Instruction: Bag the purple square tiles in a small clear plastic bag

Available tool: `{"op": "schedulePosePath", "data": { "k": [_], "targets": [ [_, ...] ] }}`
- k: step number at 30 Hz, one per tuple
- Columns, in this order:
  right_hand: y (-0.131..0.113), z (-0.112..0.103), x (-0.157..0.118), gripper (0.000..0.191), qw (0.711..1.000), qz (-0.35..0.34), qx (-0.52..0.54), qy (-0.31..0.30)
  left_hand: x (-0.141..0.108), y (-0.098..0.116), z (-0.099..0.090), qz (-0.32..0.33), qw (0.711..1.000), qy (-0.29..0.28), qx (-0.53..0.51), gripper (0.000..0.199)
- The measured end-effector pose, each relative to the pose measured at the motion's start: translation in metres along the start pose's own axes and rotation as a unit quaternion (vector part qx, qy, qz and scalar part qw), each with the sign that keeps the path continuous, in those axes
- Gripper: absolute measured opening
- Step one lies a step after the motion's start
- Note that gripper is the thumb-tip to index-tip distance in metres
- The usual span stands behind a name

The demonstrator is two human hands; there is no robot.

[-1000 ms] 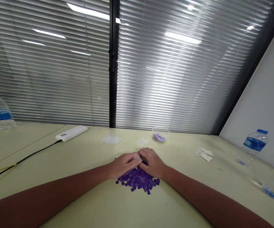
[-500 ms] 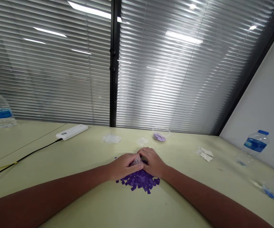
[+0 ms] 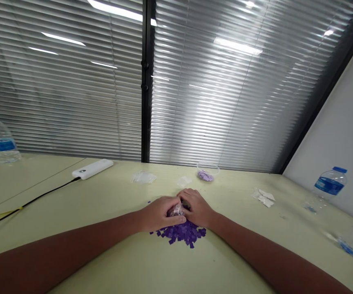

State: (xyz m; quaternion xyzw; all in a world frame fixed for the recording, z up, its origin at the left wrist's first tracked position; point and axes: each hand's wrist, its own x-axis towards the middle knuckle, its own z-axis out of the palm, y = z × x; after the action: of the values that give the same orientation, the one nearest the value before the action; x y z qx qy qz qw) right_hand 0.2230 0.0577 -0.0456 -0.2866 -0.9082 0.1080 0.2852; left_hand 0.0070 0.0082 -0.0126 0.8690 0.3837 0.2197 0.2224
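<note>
My left hand (image 3: 161, 214) is closed around a small clear plastic bag (image 3: 176, 209), its thumb along the near side. Against its fingertips, my right hand (image 3: 196, 209) curls with fingers bent over the bag's far side. What the right fingers pinch, if anything, is hidden. Beneath both hands lies a loose pile of small purple square pieces (image 3: 182, 232) on the pale table, spilling toward me. The bag's contents are too blurred to name.
Behind the hands stands a round clear container (image 3: 205, 175) with lilac pieces. Flat clear plastic bags (image 3: 144, 177) lie left of it. A white power bank (image 3: 92, 169) with a black cable, crumpled white paper (image 3: 264, 197) and water bottles (image 3: 329, 183) are around.
The left thumb has shifted slightly to the right and down, and the bag looks more crumpled in the hand. The right hand and the pile stay nearly the same.
</note>
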Motion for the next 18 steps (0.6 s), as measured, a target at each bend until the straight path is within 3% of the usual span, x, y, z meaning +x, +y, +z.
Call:
{"op": "schedulePosePath", "data": {
  "k": [13, 18],
  "targets": [
    [0.0004, 0.0001, 0.0007, 0.013, 1.0, -0.003, 0.005, 0.0, -0.0007, -0.0003, 0.0003, 0.0, 1.0, 0.007, -0.004, 0.047],
    [0.001, 0.0013, 0.0012, 0.013, 1.0, 0.0, 0.007, 0.004, -0.0007, 0.0003, -0.0015, -0.014, 0.998, -0.003, -0.065, 0.046]
  ]
}}
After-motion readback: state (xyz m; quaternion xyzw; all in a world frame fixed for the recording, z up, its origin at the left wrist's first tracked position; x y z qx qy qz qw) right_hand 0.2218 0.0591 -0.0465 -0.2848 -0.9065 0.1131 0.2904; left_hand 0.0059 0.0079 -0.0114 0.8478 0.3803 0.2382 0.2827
